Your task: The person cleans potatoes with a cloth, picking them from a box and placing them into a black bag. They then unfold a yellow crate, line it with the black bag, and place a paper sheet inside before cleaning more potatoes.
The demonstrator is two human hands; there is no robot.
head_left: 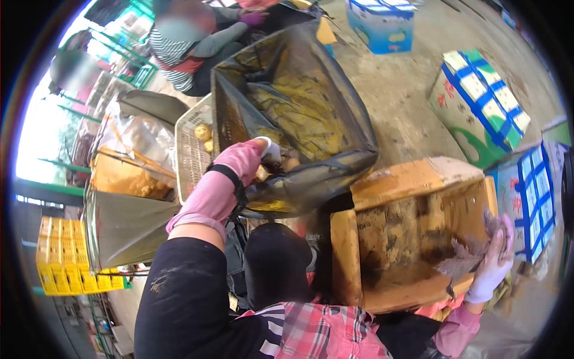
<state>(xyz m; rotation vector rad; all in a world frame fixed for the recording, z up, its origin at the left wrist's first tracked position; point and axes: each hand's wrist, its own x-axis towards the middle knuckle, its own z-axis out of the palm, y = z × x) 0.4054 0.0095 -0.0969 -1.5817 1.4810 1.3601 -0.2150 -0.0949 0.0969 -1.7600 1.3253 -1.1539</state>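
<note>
My left hand (272, 152), in a white glove with a pink sleeve, reaches down into a crate lined with dark plastic (357, 110). Its fingers curl among small pale brown lumps (291, 163) near the liner's front side, and I cannot tell what they grip. At the right edge of an open cardboard box (345, 257), my right hand (497, 263) is raised in a pale, soiled glove. A crumpled, brownish-purple dry leaf (463, 257) sticks out from it over the box. Dark dirt stains the box's inside.
Left of the liner stands a pale plastic basket (190, 158) with a few round yellowish pieces (203, 131). Taped cartons (478, 99) stand on the concrete floor at right. Yellow crates (63, 254) are stacked at far left. A person in stripes (173, 57) sits beyond the crate.
</note>
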